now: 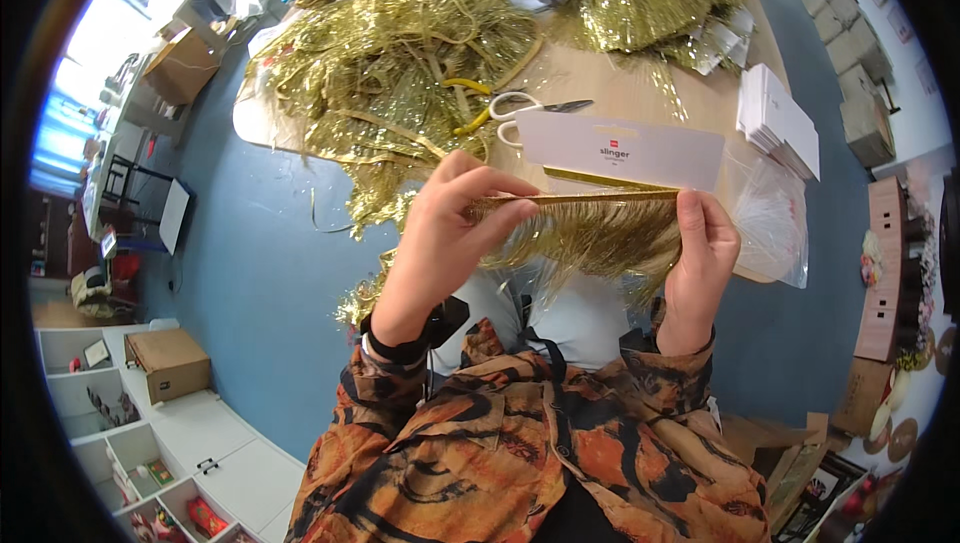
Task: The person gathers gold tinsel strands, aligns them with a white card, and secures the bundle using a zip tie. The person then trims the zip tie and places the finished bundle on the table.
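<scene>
Head view looks down on a wooden table (610,93) whose near edge crowds with heaped gold tinsel (390,53), while blue floor (260,283) stays open to the left. Above the lap, a gold tinsel fringe strip (590,218) stretches level, pinched at each end by the left hand (445,233) and right hand (700,248), below a white header card (620,148).

A gold tinsel fringe strip (590,228) stretched level, strands hanging; behind it a white-carded clear bag (640,158).
</scene>
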A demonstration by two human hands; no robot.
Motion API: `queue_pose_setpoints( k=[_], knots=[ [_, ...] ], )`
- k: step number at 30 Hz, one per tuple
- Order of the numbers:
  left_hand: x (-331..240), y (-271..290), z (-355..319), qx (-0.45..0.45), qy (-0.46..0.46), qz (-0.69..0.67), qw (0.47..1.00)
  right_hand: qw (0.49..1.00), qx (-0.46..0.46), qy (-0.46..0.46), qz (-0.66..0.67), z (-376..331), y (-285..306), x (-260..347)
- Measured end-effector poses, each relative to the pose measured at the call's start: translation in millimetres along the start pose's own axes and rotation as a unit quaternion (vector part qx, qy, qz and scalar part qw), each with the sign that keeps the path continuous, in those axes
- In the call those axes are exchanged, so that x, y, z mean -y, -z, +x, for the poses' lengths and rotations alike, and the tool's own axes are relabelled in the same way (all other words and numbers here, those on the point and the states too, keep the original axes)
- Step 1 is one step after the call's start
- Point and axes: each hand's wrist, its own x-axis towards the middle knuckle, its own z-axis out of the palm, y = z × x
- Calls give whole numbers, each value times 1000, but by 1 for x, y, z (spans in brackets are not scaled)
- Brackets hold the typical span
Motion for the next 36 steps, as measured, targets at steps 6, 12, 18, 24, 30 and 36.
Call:
queue_pose_setpoints(
  k=[6,12,18,24,30,36],
  knots=[
    [9,0,6,10,21,-37,999,998,32,-22,45,4,7,-2],
    [17,-5,7,13,97,-95,991,997,28,-33,68,6,13,-7],
    [13,-3,8,45,127,-148,980,994,54,-45,89,11,18,-11],
    [6,1,7,75,155,-205,964,996,27,-50,68,11,18,-10],
    [9,-2,9,107,132,-213,962,993,24,-66,98,15,20,-11],
    [10,-4,5,118,175,-275,938,991,41,-68,104,16,24,-16]
  ],
)
